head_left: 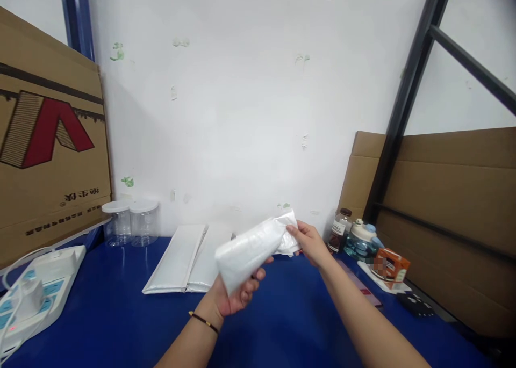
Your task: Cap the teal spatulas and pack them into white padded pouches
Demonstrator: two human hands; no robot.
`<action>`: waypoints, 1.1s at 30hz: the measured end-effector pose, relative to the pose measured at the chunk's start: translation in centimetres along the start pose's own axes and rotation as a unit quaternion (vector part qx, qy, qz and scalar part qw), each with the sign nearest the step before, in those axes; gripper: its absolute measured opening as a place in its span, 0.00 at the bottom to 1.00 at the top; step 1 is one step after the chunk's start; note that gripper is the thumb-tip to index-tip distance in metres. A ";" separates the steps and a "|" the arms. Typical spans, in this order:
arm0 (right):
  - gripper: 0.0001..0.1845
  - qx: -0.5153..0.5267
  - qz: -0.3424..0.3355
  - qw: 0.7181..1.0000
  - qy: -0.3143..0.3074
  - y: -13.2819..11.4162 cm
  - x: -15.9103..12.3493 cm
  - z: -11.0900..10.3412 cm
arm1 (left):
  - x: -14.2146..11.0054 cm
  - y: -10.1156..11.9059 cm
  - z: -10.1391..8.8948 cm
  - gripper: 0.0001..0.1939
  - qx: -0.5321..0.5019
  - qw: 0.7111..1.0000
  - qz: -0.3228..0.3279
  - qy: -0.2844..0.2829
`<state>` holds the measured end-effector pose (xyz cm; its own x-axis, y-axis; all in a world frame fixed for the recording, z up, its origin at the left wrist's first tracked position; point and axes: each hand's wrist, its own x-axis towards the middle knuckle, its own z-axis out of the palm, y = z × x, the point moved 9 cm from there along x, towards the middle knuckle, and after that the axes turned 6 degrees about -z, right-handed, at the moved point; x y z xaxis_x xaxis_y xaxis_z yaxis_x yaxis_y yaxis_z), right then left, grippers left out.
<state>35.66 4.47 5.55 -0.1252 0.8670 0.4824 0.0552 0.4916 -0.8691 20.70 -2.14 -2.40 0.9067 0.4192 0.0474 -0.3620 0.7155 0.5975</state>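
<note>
A white plastic-wrapped packet (250,250) is held up above the blue tabletop, tilted with its right end higher. My left hand (237,295) supports it from below, fingers curled round its lower side. At the packet's crumpled right end, my right hand (308,239) pinches the loose wrapping between thumb and fingers. What is inside the packet is hidden. Behind it on the table lie two flat white padded mailers (176,260), side by side; the packet and my left hand partly cover the right one.
Two clear lidded jars (144,223) stand at the back left, near a power strip (52,287) with cables. At the right are a brown-capped bottle (338,231), a blue water bottle (360,240), an orange box (391,266) and a black object (415,304). Cardboard (451,212) flanks the blue table (121,319).
</note>
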 end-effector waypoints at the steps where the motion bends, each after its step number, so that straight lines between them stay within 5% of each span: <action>1: 0.19 0.002 0.005 0.999 0.034 1.3 0.7 -1.1 | -0.5 1.5 -0.6 0.27 -0.006 0.998 0.044 0.050; 4: 0.18 -0.052 0.049 0.994 0.087 5.9 2.6 -3.2 | -3.2 5.9 -2.8 0.30 0.037 0.963 0.173 0.205; 6: 0.17 -0.162 0.138 0.972 0.100 9.7 3.0 -4.2 | -5.8 8.4 -4.4 0.31 0.145 0.900 0.234 0.338; 8: 0.16 -0.200 0.182 0.958 0.093 12.5 3.1 -4.2 | -9.3 10.7 -5.8 0.34 0.316 0.762 0.251 0.506; 11: 0.17 -0.267 0.231 0.933 0.074 15.3 2.8 -4.0 | -14.3 13.0 -6.4 0.38 0.513 0.458 0.183 0.702; 12: 0.18 -0.296 0.240 0.922 0.069 15.7 2.8 -4.1 | -15.5 13.3 -6.8 0.39 0.536 0.382 0.145 0.738; 14: 0.17 -0.357 0.241 0.900 0.068 15.7 2.9 -4.4 | -17.7 13.7 -8.1 0.43 0.538 0.308 0.076 0.781; 19: 0.23 -0.495 0.174 0.848 0.071 13.5 3.5 -4.8 | -20.2 13.7 -12.2 0.45 0.501 0.355 -0.036 0.789; 24: 0.23 -0.587 0.097 0.804 -0.010 12.0 3.4 -3.1 | -20.2 14.1 -11.9 0.37 0.520 0.334 -0.030 0.785; 27: 0.23 -0.559 0.043 0.824 0.075 9.3 2.6 -3.8 | -20.4 14.3 -11.0 0.33 0.521 0.312 -0.015 0.794; 30: 0.21 -0.466 -0.035 0.874 0.133 6.1 1.3 -4.0 | -20.6 15.0 -9.4 0.32 0.529 0.303 0.021 0.793; 32: 0.21 -0.377 -0.068 0.914 0.131 4.6 0.2 -3.6 | -19.8 15.3 -8.3 0.33 0.524 0.364 0.073 0.766; 33: 0.21 -0.329 -0.080 0.933 0.122 4.0 -0.4 -3.2 | -19.0 15.2 -7.9 0.33 0.509 0.428 0.109 0.739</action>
<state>39.14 6.31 2.25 0.0414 0.7316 0.6804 0.6613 0.4904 -0.5676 -3.75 5.21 -0.51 -0.5235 0.8480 0.0823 0.5607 0.2702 0.7827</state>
